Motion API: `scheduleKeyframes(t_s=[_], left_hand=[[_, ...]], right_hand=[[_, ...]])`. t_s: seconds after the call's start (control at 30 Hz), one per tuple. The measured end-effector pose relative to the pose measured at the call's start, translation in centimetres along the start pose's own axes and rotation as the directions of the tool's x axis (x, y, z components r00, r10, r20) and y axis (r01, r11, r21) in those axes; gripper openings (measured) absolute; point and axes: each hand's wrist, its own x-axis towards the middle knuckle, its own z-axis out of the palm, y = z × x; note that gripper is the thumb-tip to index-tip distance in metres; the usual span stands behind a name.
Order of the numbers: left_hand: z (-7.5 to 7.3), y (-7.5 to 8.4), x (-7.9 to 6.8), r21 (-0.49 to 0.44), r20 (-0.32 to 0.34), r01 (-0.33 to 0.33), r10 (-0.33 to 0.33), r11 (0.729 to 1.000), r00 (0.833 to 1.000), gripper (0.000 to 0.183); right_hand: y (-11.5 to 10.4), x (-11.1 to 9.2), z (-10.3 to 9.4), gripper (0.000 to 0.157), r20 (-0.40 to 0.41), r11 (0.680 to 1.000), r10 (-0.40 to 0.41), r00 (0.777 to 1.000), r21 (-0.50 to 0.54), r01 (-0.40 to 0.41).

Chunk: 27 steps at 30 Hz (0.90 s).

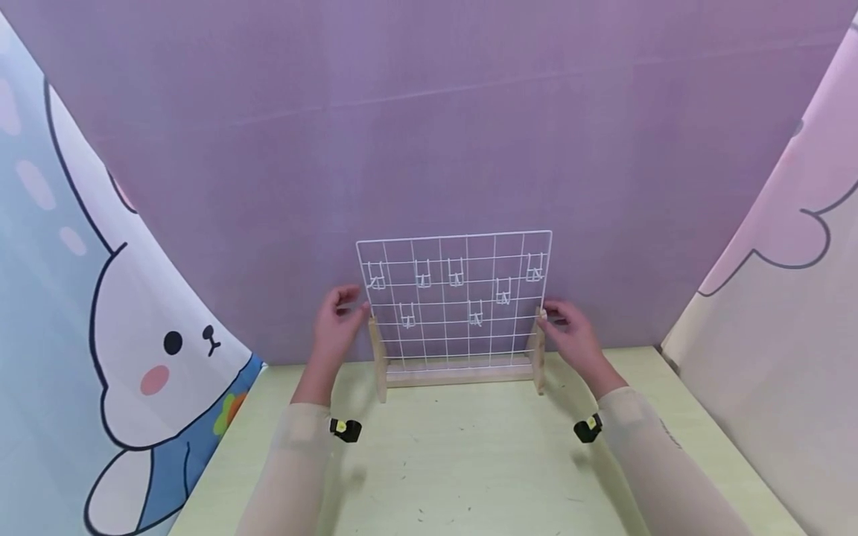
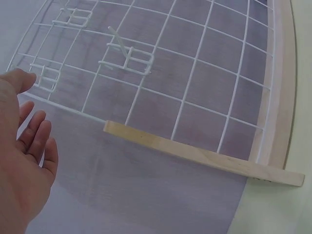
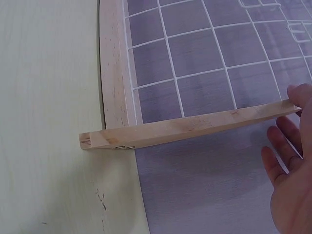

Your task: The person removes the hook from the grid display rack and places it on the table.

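Observation:
A white wire grid panel (image 1: 459,305) stands upright in a wooden stand (image 1: 462,376) on the table. Several small white wire hooks (image 1: 456,274) hang on the grid, spread over its upper and middle part. My left hand (image 1: 335,327) is beside the grid's left edge, fingers loosely bent and nothing between them; in the left wrist view its thumb (image 2: 22,79) overlaps the grid near a corner hook (image 2: 45,78). On the other side, my right hand (image 1: 575,335) pinches the top of the right wooden upright (image 3: 195,126) between thumb and finger.
The pale yellow-green table (image 1: 429,461) has small dark marks on its surface. Behind the stand hangs a purple cloth (image 1: 429,149). A rabbit-printed curtain (image 1: 134,357) is on the left, and a pink and cream one (image 1: 771,320) on the right.

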Motion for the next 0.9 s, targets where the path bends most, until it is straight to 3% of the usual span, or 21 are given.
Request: scheduleKeyframes(t_s=[0.5, 0.9], left_hand=[[1.0, 1.4, 0.9, -0.045, -0.028, -0.107, 0.106, 0.993, 0.994, 0.039], [1.7, 2.0, 1.5, -0.045, -0.053, -0.121, 0.118, 0.992, 0.992, 0.034]], right_hand=[[0.5, -0.1, 0.5, 0.03, -0.03, 0.997, -0.001, 1.0, 0.077, 0.003], [0.3, -0.1, 0.3, 0.029, -0.009, 0.997, 0.044, 0.999, 0.063, -0.043]])
